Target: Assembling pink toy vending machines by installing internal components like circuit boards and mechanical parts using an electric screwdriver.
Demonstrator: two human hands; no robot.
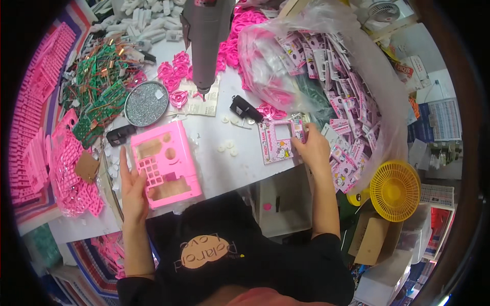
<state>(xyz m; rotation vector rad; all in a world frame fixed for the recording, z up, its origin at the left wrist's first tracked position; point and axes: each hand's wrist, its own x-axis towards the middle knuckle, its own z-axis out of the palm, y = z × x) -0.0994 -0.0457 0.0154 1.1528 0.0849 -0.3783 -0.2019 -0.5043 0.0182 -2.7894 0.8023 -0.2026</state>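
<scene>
My left hand (133,188) grips the left edge of a pink plastic casing (179,153) with the thumb over its lower left side and a finger pointing up. Round holes, a grid of small square holes and larger rectangular openings cut through the casing. At the right, my right hand (314,150) has its thumb and fingers closed on the right side of a printed cartoon panel (271,148) with a window opening. This panel lies at the table's near edge. A black plastic part (245,108) rests just beyond it, and another black part (120,135) is above my left hand.
An electric screwdriver (205,51) hangs over the table's middle. A round dish of screws (146,103) stands beside wired green circuit boards (102,92). Pink rings (176,71) lie at the back. A clear bag (265,56) of printed panels fills the right, near a yellow basket-like guard (395,190).
</scene>
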